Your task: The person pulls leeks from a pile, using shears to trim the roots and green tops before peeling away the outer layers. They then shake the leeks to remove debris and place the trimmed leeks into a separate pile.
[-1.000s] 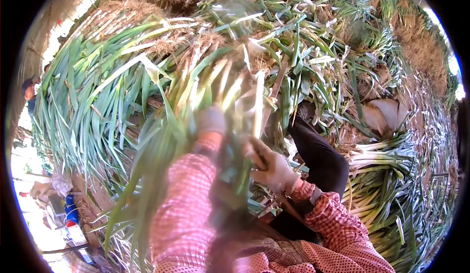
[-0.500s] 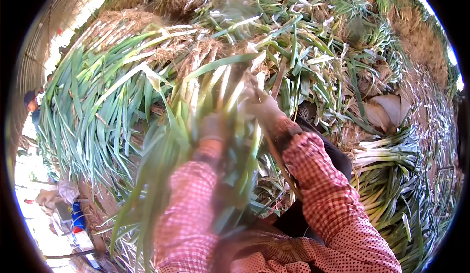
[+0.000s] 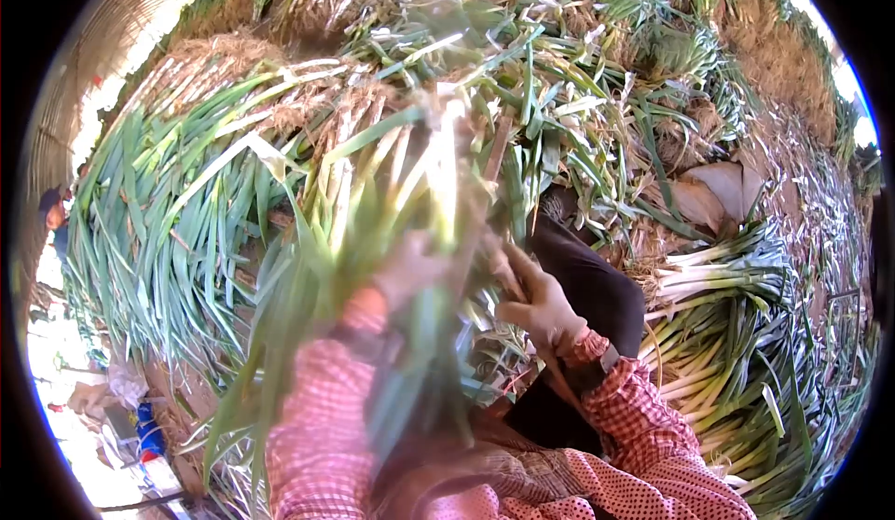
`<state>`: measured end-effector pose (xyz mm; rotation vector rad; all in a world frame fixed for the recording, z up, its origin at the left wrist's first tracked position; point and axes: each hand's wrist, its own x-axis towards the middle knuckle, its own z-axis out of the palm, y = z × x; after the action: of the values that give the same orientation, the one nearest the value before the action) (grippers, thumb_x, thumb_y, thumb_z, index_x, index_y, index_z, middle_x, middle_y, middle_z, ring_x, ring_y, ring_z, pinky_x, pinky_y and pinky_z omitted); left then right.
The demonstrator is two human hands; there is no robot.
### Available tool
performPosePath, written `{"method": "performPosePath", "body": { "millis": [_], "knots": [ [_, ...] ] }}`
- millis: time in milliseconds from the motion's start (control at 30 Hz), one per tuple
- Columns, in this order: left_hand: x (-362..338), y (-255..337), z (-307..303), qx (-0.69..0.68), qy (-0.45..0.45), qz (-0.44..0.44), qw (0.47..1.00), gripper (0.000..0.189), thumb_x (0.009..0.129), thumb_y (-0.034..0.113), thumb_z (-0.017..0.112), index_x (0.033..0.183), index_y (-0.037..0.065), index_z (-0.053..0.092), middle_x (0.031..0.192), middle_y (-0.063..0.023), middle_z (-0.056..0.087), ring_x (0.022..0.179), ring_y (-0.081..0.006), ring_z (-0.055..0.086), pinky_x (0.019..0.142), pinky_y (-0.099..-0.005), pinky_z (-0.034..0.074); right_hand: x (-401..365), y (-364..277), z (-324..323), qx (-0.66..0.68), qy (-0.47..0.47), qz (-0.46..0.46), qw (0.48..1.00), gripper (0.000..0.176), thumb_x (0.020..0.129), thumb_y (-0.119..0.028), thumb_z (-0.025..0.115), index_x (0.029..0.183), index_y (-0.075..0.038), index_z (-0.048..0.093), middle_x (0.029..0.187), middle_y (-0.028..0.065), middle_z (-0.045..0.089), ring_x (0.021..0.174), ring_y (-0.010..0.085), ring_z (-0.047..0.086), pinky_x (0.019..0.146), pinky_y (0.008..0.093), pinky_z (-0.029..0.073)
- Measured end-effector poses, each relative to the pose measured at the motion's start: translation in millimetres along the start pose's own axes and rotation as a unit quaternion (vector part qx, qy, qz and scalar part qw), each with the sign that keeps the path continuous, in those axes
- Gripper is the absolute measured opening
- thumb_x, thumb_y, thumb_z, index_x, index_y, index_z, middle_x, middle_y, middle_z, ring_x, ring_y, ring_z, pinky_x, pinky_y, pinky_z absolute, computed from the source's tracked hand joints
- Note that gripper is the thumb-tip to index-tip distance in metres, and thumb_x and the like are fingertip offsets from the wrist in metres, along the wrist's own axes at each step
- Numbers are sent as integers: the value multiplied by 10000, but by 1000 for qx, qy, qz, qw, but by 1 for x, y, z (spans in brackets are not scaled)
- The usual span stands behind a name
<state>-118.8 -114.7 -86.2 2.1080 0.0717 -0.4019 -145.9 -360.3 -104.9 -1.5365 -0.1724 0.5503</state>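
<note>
My left hand (image 3: 407,266), in a pale glove and blurred by motion, is closed around a leek (image 3: 446,170). The leek's white shank points away from me, and its long green leaves hang down past my left forearm. To the right of it, my gloved right hand (image 3: 543,310) is closed, with a blurred brownish strip at its fingers that I cannot make out. Just left of the held leek lie more leeks (image 3: 350,184), their roots turned away from me.
A big pile of leeks (image 3: 177,203) spreads on the left. Paler leeks (image 3: 713,273) are stacked on the right. Behind lie more leeks and loose leaves (image 3: 578,119). Brown sheet-like pieces (image 3: 718,194) lie at the right. A person (image 3: 54,210) is partly visible at the far left edge.
My right hand has moved down and towards me, away from the leek's upper end. The leek's shank now shows white and bare. My left hand has shifted slightly lower.
</note>
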Motion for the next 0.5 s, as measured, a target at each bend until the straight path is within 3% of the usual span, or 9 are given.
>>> {"method": "performPosePath", "body": {
  "millis": [67,100,133,200,233,333,400,433,500],
  "knots": [
    [1,9,-1,-53,2,-20,998,287,855,275,738,880,2,655,768,-73,638,698,-158,592,627,-337,498,2,8,6,54,39,-16,998,921,759,-64,722,1555,39,271,1396,142,571,1176,170,592,942,284,499],
    [11,2,3,117,24,42,992,335,855,311,725,892,-14,654,782,-111,658,696,-200,607,636,-349,507,9,10,6,18,44,-18,999,920,766,-63,723,1558,38,264,1407,146,563,1193,170,580,960,284,490],
    [23,-25,17,162,42,46,985,394,847,367,722,923,-15,661,830,-169,677,736,-271,642,696,-399,530,21,35,4,2,56,-80,995,931,762,-65,730,1562,26,264,1364,138,589,1168,169,585,969,280,482],
    [11,-22,30,294,12,88,952,436,827,415,728,929,-4,664,867,-217,681,792,-338,667,781,-452,533,20,24,7,15,11,-50,999,947,746,-63,730,1566,16,264,1348,138,593,1162,173,584,977,275,476],
    [7,-6,27,297,-37,-38,953,375,841,397,723,953,42,672,940,-197,685,922,-345,674,861,-475,521,21,22,6,-2,0,-29,1000,949,742,-61,727,1567,15,265,1341,134,596,1155,171,587,974,272,476],
    [9,-26,-4,441,174,0,880,377,872,375,694,1079,67,627,1044,-167,670,1027,-341,651,892,-468,520,23,20,10,-19,-45,19,999,951,734,-58,718,1568,8,267,1314,127,608,1133,168,593,966,272,478],
    [19,-65,-17,508,198,-88,833,431,899,350,667,1205,74,540,1118,-159,642,1085,-337,621,899,-460,520,22,-1,22,-60,-114,20,992,948,735,-71,711,1572,-13,269,1263,148,633,1106,185,614,956,288,486],
    [19,-83,-19,529,201,-64,822,501,881,332,683,1247,55,482,1141,-179,628,1087,-342,616,898,-448,524,22,-13,29,-110,-154,16,982,946,737,-83,707,1575,-30,269,1225,166,652,1086,203,632,948,301,492],
    [17,-73,-18,469,174,-79,862,415,873,321,681,1157,47,554,1038,-238,666,1043,-379,656,889,-474,523,32,-32,46,-193,-164,-19,967,949,745,-123,715,1578,-56,264,1160,204,672,1040,292,666,918,340,519]
  ]
}}
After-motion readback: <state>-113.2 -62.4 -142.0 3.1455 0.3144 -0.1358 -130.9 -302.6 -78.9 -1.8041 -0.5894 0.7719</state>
